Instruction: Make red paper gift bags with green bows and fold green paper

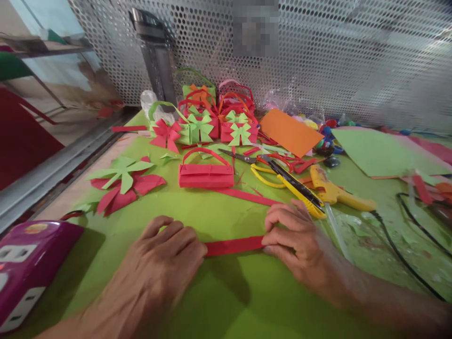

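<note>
A red paper strip (235, 246) stretches level between my two hands, just above the green tabletop. My left hand (169, 259) is closed on its left end, with the fingertips hidden behind the knuckles. At the other end, the thumb and fingers of my right hand (294, 235) pinch the strip. Beyond them stands a small red paper handbag (205, 175) with an arched handle. Another red strip (250, 197) runs from near that bag toward my right hand. Green and red bow-shaped paper cutouts (123, 174) lie to the left.
Finished paper bags (240, 129) stand at the back by a dark bottle (157, 66) and perforated metal panel. Right of centre lie scissors (268, 176), a yellow cutter (309, 200) and a corded yellow glue gun (341, 194). A purple power strip (38, 263) sits at left.
</note>
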